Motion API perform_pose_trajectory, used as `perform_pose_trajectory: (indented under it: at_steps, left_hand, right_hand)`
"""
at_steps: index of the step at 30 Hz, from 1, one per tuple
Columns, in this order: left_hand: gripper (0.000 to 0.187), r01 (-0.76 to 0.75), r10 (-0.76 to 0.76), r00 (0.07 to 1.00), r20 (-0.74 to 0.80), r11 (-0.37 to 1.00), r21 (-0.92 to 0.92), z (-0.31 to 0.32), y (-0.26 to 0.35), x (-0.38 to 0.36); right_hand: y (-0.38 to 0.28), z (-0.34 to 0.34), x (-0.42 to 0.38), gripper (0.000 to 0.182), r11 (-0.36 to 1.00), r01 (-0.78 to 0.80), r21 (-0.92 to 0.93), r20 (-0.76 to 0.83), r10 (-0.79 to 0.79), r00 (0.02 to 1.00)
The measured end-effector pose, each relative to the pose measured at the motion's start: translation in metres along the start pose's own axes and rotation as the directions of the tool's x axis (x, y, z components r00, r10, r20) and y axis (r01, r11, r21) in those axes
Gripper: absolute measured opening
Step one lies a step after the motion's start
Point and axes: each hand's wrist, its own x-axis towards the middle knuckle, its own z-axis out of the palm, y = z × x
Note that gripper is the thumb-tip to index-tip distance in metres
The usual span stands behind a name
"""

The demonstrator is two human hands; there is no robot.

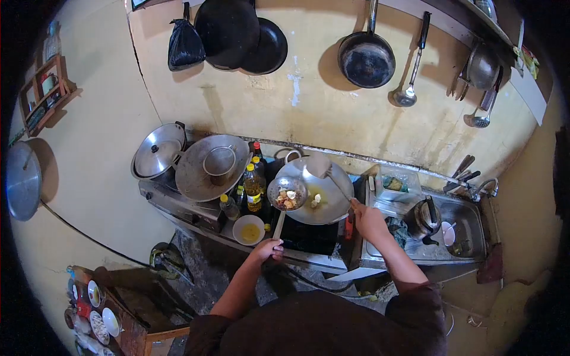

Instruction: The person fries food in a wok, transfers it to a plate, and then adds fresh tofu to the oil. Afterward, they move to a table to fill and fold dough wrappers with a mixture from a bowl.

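Observation:
My left hand point(268, 251) is closed around the handle of a skimmer point(279, 186), whose round bowl holds fried pieces, some white and some brown, over the left side of a large wok point(337, 209). Closed on the handle of a wide spatula point(319, 166), my right hand point(368, 221) is at the wok's right edge. The spatula's blade is near the wok's back rim. Yellowish oil and a few pale pieces point(316, 199) lie in the wok. A white bowl point(249, 230) with yellow liquid stands just left of the skimmer's handle.
Oil bottles point(253, 188) stand left of the wok, beside a second wok point(196, 172) and a lidded pot point(158, 155). On the right are a kettle point(424, 218), a plastic container point(396, 184) and a sink point(469, 234). Pans point(366, 59) hang on the wall.

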Motion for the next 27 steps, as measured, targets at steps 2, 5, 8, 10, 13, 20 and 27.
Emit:
perform_pose_trajectory:
  at_steps: [2,5,8,10,13,20,27]
  left_hand:
    - [0.011,-0.016,0.011,0.996,-0.084,0.998,-0.054,0.007,0.002,-0.007]
    - [0.008,-0.042,0.042,0.999,-0.004,0.999,0.024,-0.011,0.002,0.003]
    - [0.007,-0.054,0.053,0.998,0.037,0.997,0.047,-0.017,0.005,0.004]
    - [0.008,-0.060,0.057,0.996,0.074,0.998,0.036,-0.020,0.006,0.003]
    - [0.010,-0.064,0.060,0.992,0.113,0.997,0.032,-0.023,0.008,0.004]
    - [0.011,-0.057,0.058,0.984,0.169,0.998,-0.015,-0.027,0.015,-0.001]
    - [0.011,-0.054,0.057,0.972,0.227,0.998,-0.022,-0.028,0.017,-0.006]
  right_hand:
    - [0.023,0.021,0.015,0.028,0.996,-0.084,-0.018,0.007,0.084,0.996]
    - [0.058,0.057,0.030,0.025,0.992,-0.066,-0.111,0.093,0.077,0.993]
    - [0.079,0.092,0.039,0.021,0.991,-0.060,-0.118,0.106,0.073,0.992]
    - [0.062,0.085,0.037,0.021,0.990,-0.043,-0.136,0.163,0.066,0.984]
    - [0.055,0.104,0.041,0.024,0.988,-0.012,-0.153,0.294,0.057,0.954]
    - [0.024,0.126,0.022,0.028,0.988,0.139,0.072,0.499,-0.156,0.852]
    - [0.023,0.119,0.006,0.035,0.963,0.235,0.134,0.277,-0.264,0.924]
